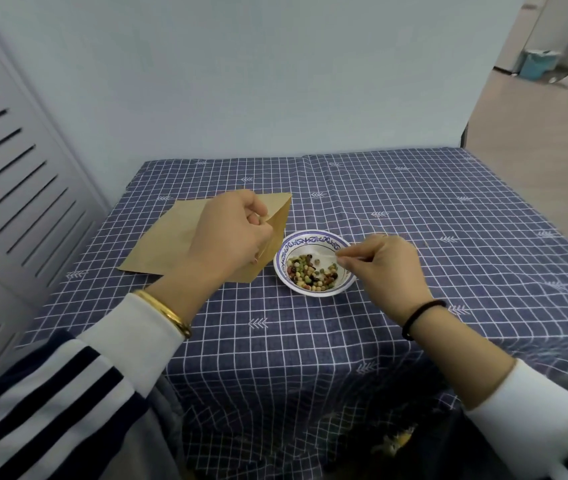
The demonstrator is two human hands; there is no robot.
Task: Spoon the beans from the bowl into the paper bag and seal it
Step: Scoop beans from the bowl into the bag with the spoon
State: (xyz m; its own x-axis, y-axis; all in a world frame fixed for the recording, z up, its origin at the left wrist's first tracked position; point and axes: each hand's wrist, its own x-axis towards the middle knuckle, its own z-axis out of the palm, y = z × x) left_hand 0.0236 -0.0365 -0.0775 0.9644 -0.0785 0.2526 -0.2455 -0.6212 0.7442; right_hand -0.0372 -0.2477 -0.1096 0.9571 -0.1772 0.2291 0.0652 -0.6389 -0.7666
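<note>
A brown paper bag (168, 237) lies on the checked tablecloth, its mouth turned toward the bowl. My left hand (230, 233) grips the bag's mouth edge and lifts it a little. To the right stands a white bowl with a blue patterned rim (310, 241), holding mixed beans (312, 271) in green, cream and dark red. My right hand (384, 268) pinches the handle of a white spoon (324, 258), whose head rests inside the bowl above the beans. The bag's mouth almost touches the bowl's left rim.
The table carries a blue and white checked cloth (414, 209) and stands against a pale wall. A louvred grey cabinet door (16, 174) is on the left. Open floor lies past the table's right edge, with a blue bin (538, 64) far off.
</note>
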